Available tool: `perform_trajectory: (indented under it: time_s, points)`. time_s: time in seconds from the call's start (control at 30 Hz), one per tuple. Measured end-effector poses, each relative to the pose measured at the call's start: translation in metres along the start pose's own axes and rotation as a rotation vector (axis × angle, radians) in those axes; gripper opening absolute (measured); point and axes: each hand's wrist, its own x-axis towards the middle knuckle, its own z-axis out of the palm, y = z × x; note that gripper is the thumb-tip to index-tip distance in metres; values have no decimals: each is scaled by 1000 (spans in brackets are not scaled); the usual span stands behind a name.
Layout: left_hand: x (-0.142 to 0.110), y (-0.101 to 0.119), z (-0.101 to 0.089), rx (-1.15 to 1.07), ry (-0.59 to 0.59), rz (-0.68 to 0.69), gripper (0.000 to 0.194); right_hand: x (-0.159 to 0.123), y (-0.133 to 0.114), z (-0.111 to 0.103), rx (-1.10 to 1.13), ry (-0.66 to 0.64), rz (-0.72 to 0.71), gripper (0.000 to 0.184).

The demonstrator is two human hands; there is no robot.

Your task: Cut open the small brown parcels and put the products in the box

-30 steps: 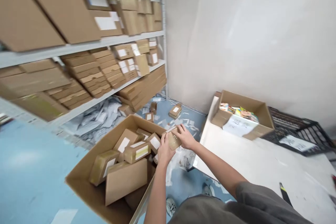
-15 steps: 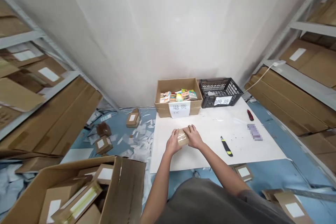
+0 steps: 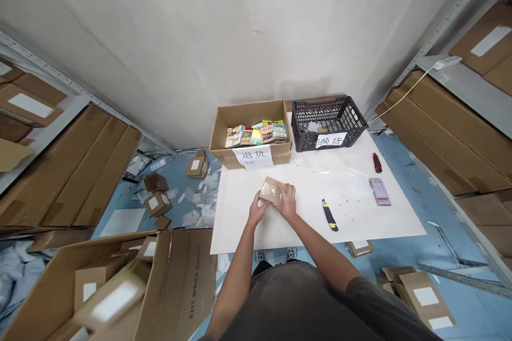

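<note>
A small brown cardboard box (image 3: pixel 270 188) with shiny clear tape over it is held just above the white tabletop (image 3: pixel 296 229). My left hand (image 3: pixel 257 209) grips its left lower corner. My right hand (image 3: pixel 287 200) closes on its right side, fingers over the edge. To the right of my hands lies a black and yellow utility knife (image 3: pixel 330 215). Behind the box stands an open carton (image 3: pixel 224 157) with several small colourful packs (image 3: pixel 256 136) in it and a handwritten paper sign (image 3: pixel 253 156) on its front.
A black plastic crate (image 3: pixel 306 142) with a paper sign stands at the back right. A red cutter (image 3: pixel 377 162) and a blurred purple item (image 3: pixel 380 192) lie on the right. A large carton of parcels (image 3: pixel 180 277) stands at lower left. Shelves with boxes flank both sides; paper scraps (image 3: pixel 204 202) litter the floor.
The view has shifted, and the table and boxes sit further left and slightly higher in it. The small box has turned in my hands, with my left hand now lower on it.
</note>
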Motion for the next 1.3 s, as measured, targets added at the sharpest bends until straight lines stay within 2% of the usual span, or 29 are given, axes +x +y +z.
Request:
perform_trajectory:
  time_s: [0.07,0.13,0.23,0.33,0.43,0.5,0.57,0.63,0.8,0.93,1.03,1.13,1.2,1.3]
  points:
    - [6,3,2,-67,-24,102,78,-18,-2,3,24,126,27,87]
    - [12,4,4,-64,-45,217,76,-36,2,5,42,142,37,89]
    - [12,-5,5,-9,-147,259,78,-55,14,3,74,14,70,92]
    - [0,-21,8,90,-246,251,77,-59,29,-3,76,-89,178,96]
    - [-11,-28,11,237,-202,280,60,-57,42,-13,10,-226,223,101]
    - [-14,-28,11,287,-227,294,58,-58,46,-17,-31,-373,207,105]
    - [-13,-27,7,304,-339,302,63,-62,45,-17,-57,-505,183,106]
    - [-12,-29,-2,312,-456,280,72,-69,41,-10,-67,-584,168,101]
    - [-15,-52,-20,306,-566,164,104,-74,23,11,-51,-619,176,88]
    - [-11,-56,-24,238,-473,148,95,-54,13,2,-33,-596,160,81]
    - [7,-40,-31,110,-379,134,85,-23,7,-15,35,-457,151,66]
    - [31,-18,-36,37,-318,150,91,16,0,-24,98,-356,192,62]
    - [46,-5,-30,43,-318,182,94,40,-3,-23,94,-330,226,61]
    - [56,7,-11,82,-357,214,82,58,-2,-18,65,-282,289,56]
